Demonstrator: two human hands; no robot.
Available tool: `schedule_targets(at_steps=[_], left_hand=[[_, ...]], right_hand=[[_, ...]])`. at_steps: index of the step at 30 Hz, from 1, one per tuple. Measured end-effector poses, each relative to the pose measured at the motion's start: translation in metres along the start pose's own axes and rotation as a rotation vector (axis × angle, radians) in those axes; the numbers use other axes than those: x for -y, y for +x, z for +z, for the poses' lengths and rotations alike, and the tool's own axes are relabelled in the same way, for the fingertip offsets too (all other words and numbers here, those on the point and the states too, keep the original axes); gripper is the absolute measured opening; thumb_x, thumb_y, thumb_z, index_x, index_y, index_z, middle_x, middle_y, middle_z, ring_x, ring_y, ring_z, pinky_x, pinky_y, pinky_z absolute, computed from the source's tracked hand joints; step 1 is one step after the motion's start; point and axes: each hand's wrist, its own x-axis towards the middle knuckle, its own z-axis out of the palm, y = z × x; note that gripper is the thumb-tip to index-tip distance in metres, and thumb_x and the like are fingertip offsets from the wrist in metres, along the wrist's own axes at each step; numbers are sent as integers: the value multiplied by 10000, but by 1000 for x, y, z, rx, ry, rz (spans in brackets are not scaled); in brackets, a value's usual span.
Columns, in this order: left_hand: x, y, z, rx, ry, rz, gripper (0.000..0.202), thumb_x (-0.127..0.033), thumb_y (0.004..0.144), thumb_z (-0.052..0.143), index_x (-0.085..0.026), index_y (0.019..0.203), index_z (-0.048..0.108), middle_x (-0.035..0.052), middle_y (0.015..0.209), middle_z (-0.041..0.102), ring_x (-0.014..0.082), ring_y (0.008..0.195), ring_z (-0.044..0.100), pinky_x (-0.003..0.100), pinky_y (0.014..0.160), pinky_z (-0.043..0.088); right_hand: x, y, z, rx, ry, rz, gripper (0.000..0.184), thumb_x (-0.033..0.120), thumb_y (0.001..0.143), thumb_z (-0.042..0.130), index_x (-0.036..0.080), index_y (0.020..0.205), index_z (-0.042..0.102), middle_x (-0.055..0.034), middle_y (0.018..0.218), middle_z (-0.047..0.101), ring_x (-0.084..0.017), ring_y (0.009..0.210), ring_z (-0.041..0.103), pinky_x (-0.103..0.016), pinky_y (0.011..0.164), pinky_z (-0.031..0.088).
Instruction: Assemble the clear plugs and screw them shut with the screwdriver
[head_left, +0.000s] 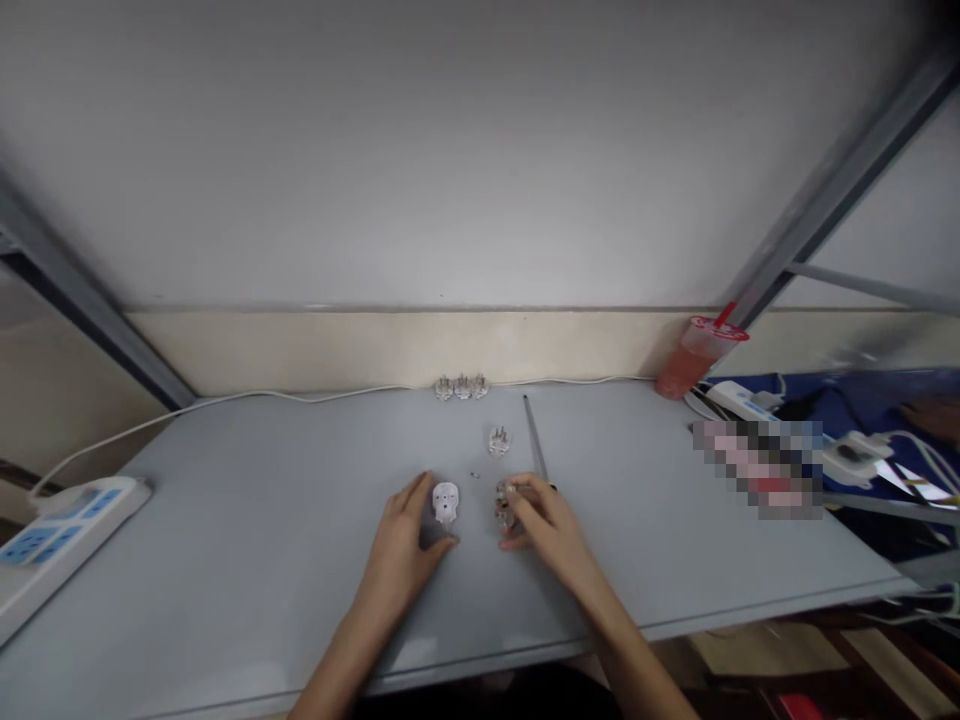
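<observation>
Both hands rest on a grey table (225, 560). My left hand (405, 545) curves loosely around a white plug cover (445, 502), with thumb and forefinger on either side of it; whether they touch it is unclear. My right hand (544, 525) has its fingers closed on a clear plug body with metal parts (504, 505). A tiny screw (475, 474) lies between and just beyond the two hands. A screwdriver (535, 440) lies behind my right hand, its handle hidden by the hand.
Another clear plug part (499, 440) sits farther back; three more (461, 387) line the wall. A white cable (247, 398) runs to a power strip (60, 530) at left. A red drink cup (694, 357), more strips and cables sit at right.
</observation>
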Motion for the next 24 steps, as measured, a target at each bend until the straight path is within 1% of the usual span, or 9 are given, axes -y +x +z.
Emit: schedule_targets(at_steps=[4, 7, 9, 12, 16, 18, 20, 22, 24], left_hand=[[-22, -18, -1, -47, -177, 63, 604, -246, 723, 730, -284, 1291, 528, 82, 1280, 602, 261, 1041, 633, 412, 843, 554], [-44, -32, 7, 35, -334, 110, 655, -211, 682, 751, -290, 1294, 531, 77, 1234, 634, 246, 988, 654, 372, 782, 580], [-51, -37, 13, 36, -391, 73, 551, -172, 701, 709, -277, 1228, 587, 76, 1208, 650, 256, 1032, 644, 381, 799, 580], [-49, -39, 21, 32, -436, 14, 465, -134, 697, 675, -256, 1144, 631, 72, 1141, 678, 246, 990, 658, 389, 814, 578], [-41, -39, 24, 16, -408, 11, 449, -141, 678, 691, -245, 1113, 644, 67, 1106, 689, 250, 985, 659, 412, 858, 564], [-40, -39, 23, -4, -402, -3, 445, -148, 691, 681, -250, 1122, 644, 66, 1118, 683, 249, 995, 657, 396, 833, 577], [-40, -39, 22, -7, -419, -25, 452, -139, 689, 668, -257, 1125, 646, 60, 1123, 676, 231, 954, 667, 350, 765, 598], [-40, -38, 22, -6, -448, -44, 462, -126, 679, 659, -255, 1122, 649, 54, 1119, 670, 202, 881, 679, 308, 709, 605], [-40, -38, 24, -12, -464, -51, 471, -127, 678, 656, -250, 1133, 647, 53, 1123, 663, 177, 818, 680, 289, 691, 606]], right_hand=[[3, -10, 2, 127, 188, 90, 445, 546, 764, 545, 169, 999, 523, -50, 829, 609, -133, 660, 600, -278, 567, 547], [-5, -15, 13, 197, 266, 117, 388, 465, 802, 505, 170, 1054, 510, -75, 898, 644, -158, 772, 649, -250, 619, 517], [-13, -17, 19, 221, 278, 112, 361, 397, 821, 474, 174, 1104, 490, -79, 946, 661, -161, 829, 662, -265, 703, 519], [-21, -17, 19, 245, 235, 105, 381, 331, 839, 448, 195, 1195, 464, -65, 976, 674, -170, 881, 668, -314, 823, 516], [-19, -27, 9, 217, 98, 98, 460, 388, 890, 446, 249, 1328, 422, -44, 1064, 646, -165, 973, 637, -333, 885, 507], [-15, -33, 4, 136, -67, -3, 483, 391, 910, 431, 265, 1372, 375, -29, 1024, 639, -146, 895, 627, -313, 839, 519], [-14, -37, -1, -52, -380, -234, 437, 333, 923, 399, 244, 1350, 390, -33, 974, 635, -135, 806, 615, -287, 759, 532], [-17, -35, -5, -273, -697, -456, 385, 279, 902, 413, 199, 1277, 454, -74, 1033, 620, -160, 873, 606, -305, 769, 536], [-21, -29, -10, -415, -874, -530, 401, 272, 847, 503, 157, 1231, 499, -130, 1103, 588, -236, 989, 563, -410, 852, 517]])
